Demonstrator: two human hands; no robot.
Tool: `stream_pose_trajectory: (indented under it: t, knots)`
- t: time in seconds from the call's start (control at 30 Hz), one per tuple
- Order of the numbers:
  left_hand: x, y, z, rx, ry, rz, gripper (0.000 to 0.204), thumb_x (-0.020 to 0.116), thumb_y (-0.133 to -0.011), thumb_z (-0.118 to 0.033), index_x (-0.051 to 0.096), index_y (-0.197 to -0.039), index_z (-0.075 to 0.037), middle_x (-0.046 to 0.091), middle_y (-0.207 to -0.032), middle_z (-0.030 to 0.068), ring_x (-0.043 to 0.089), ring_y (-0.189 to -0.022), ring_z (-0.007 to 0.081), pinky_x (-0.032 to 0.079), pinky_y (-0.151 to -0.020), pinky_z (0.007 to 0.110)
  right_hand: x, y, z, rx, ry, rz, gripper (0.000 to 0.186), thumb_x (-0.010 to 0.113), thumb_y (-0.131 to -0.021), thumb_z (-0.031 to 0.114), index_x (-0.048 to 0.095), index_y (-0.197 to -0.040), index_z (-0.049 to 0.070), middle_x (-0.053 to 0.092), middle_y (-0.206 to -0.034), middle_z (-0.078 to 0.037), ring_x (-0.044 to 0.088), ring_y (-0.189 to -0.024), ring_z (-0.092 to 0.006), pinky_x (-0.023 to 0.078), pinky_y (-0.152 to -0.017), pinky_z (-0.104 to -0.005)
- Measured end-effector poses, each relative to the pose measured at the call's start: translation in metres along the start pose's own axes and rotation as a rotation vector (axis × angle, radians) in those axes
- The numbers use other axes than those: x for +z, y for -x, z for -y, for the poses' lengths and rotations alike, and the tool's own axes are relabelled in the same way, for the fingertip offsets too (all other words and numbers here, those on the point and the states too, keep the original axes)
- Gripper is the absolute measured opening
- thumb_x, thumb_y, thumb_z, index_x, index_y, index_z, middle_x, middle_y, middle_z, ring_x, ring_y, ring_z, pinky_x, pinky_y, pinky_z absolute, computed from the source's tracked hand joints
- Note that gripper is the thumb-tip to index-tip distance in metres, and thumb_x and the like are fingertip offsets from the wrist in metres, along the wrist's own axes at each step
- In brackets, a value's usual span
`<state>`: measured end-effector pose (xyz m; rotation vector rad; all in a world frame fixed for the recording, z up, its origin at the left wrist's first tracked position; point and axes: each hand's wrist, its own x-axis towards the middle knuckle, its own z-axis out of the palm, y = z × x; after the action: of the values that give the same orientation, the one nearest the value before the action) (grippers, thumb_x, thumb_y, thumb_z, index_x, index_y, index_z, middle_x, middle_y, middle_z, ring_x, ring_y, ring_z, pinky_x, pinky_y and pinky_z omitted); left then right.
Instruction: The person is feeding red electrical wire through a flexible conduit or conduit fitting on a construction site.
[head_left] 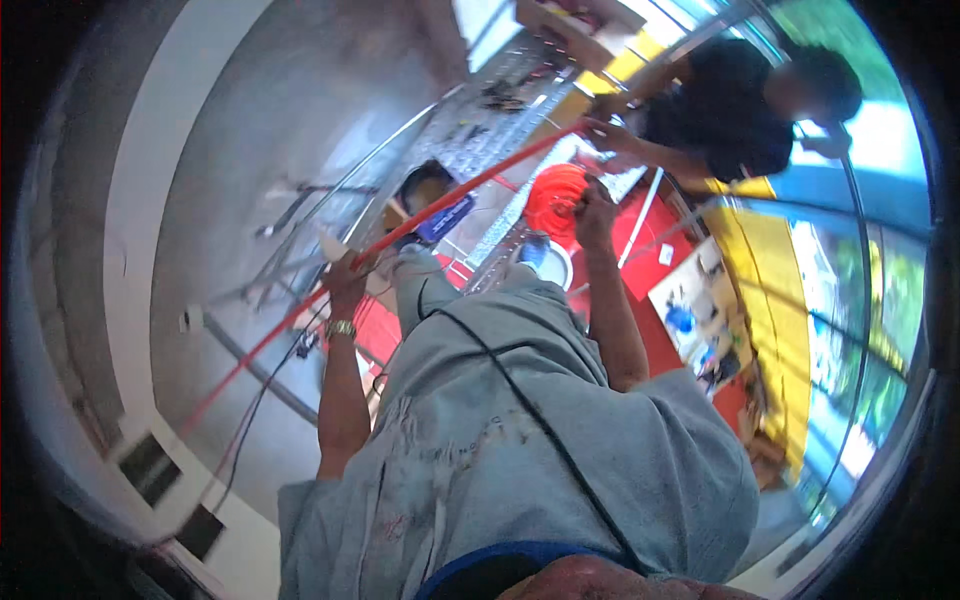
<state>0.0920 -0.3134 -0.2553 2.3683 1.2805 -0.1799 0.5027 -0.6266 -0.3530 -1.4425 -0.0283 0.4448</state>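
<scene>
A long red pole [455, 195] slants across the view from lower left to upper right. My left hand [345, 282], with a band at the wrist, is wrapped round it near its middle. At its upper right end, a co-worker's hands [605, 140] are at the pole. My right hand [597, 212] is closed beside a round bright red object [555, 203], perhaps a coil. What the fingers hold, if anything, is hidden. Below the red object is a white round container [556, 268], close to my feet.
A co-worker in dark clothes [715, 110] leans in at the upper right. Metal bars [640, 215] and a dark cable [245, 435] run nearby. A blue box [447, 218] is by my feet. At right, a white board [700, 300] carries small items, beside a yellow panel [780, 320].
</scene>
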Motion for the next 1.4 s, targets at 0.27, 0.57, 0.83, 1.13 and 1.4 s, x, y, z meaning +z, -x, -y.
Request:
stream_pose_trajectory:
  t: [0.27,0.57,0.83,1.13,1.4]
  knots:
    - [0.003,0.0,-0.019,0.029,-0.056,-0.04,0.066,0.053,-0.09,-0.075,0.066,-0.082,-0.011,0.069,-0.075,0.013,0.068,-0.076,0.0355,0.044,-0.07,0.048,-0.007,-0.008,0.035,0.275,-0.276,-0.063,0.029,0.048,-0.107,0.017,0.06,-0.125,-0.002,0.049,-0.071,0.002,0.046,-0.054,-0.0071,0.042,-0.05,-0.0235]
    - [0.003,0.0,-0.019,-0.006,-0.103,-0.044,0.071,0.05,-0.091,-0.078,0.059,-0.075,-0.009,0.059,-0.066,0.0099,0.057,-0.065,0.0307,0.038,-0.07,0.046,-0.002,-0.007,0.032,0.295,-0.298,-0.07,0.031,0.051,-0.107,0.022,0.063,-0.124,-0.001,0.05,-0.073,0.002,0.045,-0.054,-0.0068,0.04,-0.05,-0.024]
    - [0.005,-0.001,-0.016,-0.024,-0.044,0.039,0.07,0.05,-0.092,-0.076,0.064,-0.082,-0.008,0.068,-0.078,0.0151,0.066,-0.074,0.0378,0.043,-0.071,0.049,0.001,-0.004,0.038,0.271,-0.312,-0.099,0.026,0.051,-0.106,0.017,0.064,-0.119,-0.001,0.05,-0.07,0.002,0.044,-0.054,-0.0066,0.037,-0.048,-0.0228]
    - [0.004,-0.001,-0.022,-0.077,-0.051,0.042,0.07,0.048,-0.091,-0.079,0.065,-0.083,-0.011,0.068,-0.078,0.0132,0.066,-0.077,0.037,0.039,-0.076,0.049,0.002,-0.004,0.039,0.292,-0.307,-0.114,0.026,0.048,-0.107,0.017,0.064,-0.119,0.0,0.05,-0.071,0.002,0.044,-0.053,-0.0066,0.037,-0.048,-0.0226]
    - [0.007,-0.001,-0.021,-0.052,-0.053,0.039,0.068,0.05,-0.091,-0.077,0.067,-0.086,-0.012,0.069,-0.08,0.0123,0.067,-0.081,0.0376,0.038,-0.078,0.051,-0.003,-0.002,0.034,0.275,-0.329,-0.091,0.027,0.049,-0.107,0.018,0.065,-0.118,0.0,0.051,-0.071,0.002,0.045,-0.053,-0.0066,0.038,-0.048,-0.0227]
